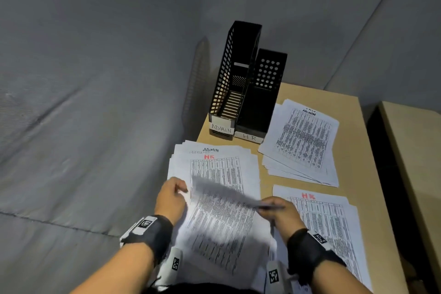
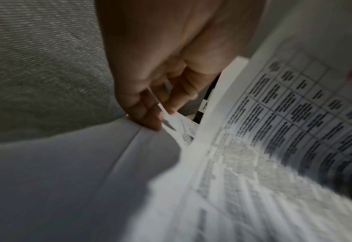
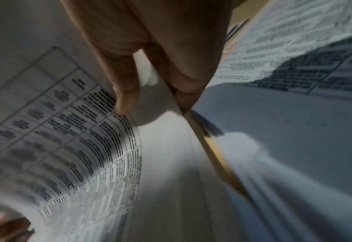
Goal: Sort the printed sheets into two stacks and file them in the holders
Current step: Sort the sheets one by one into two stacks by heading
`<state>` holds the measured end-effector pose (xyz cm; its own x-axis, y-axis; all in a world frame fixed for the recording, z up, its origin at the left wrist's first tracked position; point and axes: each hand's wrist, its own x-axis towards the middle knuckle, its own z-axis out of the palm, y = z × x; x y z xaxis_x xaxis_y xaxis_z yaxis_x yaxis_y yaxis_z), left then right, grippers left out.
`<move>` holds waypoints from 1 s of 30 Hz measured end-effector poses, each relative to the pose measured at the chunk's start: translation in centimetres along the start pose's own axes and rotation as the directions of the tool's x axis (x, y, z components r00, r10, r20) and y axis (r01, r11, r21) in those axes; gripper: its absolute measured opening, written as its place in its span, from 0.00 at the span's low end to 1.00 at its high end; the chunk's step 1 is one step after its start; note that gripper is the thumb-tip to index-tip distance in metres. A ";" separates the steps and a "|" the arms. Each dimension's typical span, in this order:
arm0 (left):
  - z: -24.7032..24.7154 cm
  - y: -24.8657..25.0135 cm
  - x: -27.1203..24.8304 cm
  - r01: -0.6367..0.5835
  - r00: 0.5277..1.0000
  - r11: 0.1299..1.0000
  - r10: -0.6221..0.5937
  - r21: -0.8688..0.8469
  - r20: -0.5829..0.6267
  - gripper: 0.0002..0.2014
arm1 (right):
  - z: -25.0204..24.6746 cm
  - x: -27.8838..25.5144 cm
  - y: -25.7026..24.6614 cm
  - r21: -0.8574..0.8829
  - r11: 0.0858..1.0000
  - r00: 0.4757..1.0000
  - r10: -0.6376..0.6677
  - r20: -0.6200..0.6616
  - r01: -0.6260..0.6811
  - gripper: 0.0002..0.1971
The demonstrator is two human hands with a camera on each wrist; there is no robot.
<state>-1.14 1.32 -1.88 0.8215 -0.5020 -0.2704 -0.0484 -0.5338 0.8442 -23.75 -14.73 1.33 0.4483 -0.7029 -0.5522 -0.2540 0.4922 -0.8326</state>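
Observation:
An unsorted pile of printed sheets lies at the table's near left, and its exposed sheet is marked HR in red. My right hand pinches the right edge of a lifted, curling sheet, thumb on the printed side. At the pile's left edge, my left hand pinches a thin sheet edge between thumb and fingers. The ADMIN stack lies at the back right and the HR stack at the near right. Two black holders, labelled ADMIN and HR, stand behind the pile.
The tan table is small, and sheets cover most of it. A second tan surface stands to the right across a dark gap. Grey fabric fills the left side and the back.

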 end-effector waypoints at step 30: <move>-0.7 0.1 2.9 0.050 0.998 0.988 -0.044 -0.148 0.046 0.14 | 0.3 1.5 3.1 -0.229 0.972 0.996 -0.063 -0.066 0.046 0.19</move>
<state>1.63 0.28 -2.27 0.7960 -0.5086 -0.3282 0.0776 -0.4521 0.8886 -23.66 -14.06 -2.08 0.4059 -0.7648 -0.5003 -0.4226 0.3283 -0.8448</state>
